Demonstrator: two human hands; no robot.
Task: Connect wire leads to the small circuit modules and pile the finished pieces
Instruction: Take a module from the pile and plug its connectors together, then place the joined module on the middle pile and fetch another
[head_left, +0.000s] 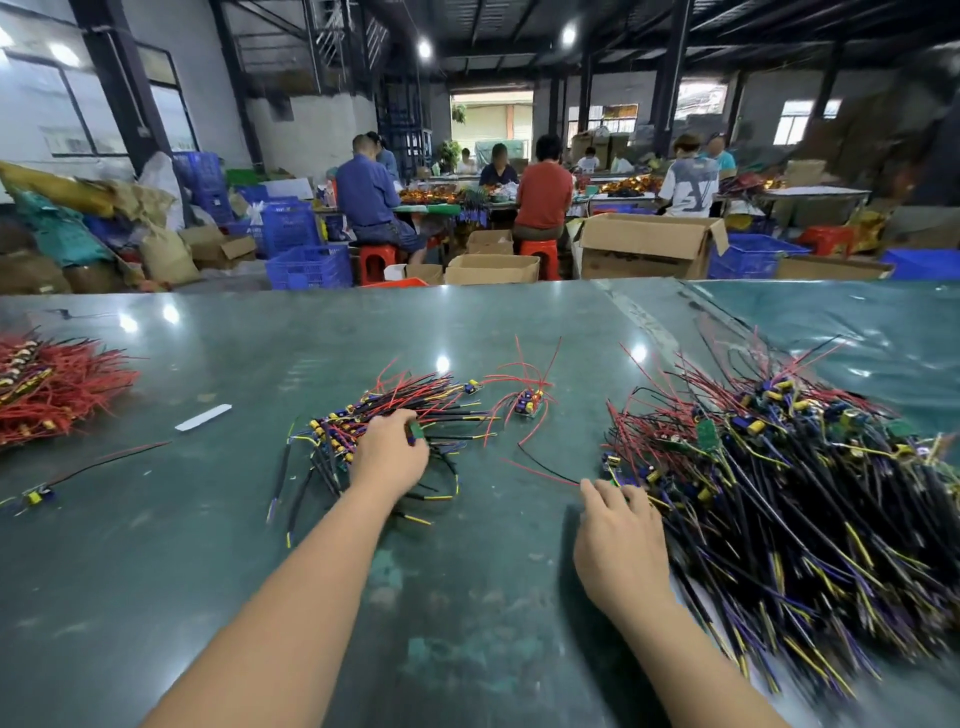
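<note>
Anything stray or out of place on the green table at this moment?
One wired module lies alone near the left edge, apart from the piles, with a red-and-black lead trailing from it. A white strip also lies loose beside the middle pile. Nothing looks damaged.

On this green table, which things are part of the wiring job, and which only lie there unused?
Part of the job:
- left hand holding a small green module
- middle pile
- right hand at the big pile
- red-wire pile

Only lying there:
- white strip
- cardboard boxes
- blue crates

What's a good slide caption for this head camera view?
Left hand holds a small green module over the middle pile; right hand reaches the big pile.
</note>
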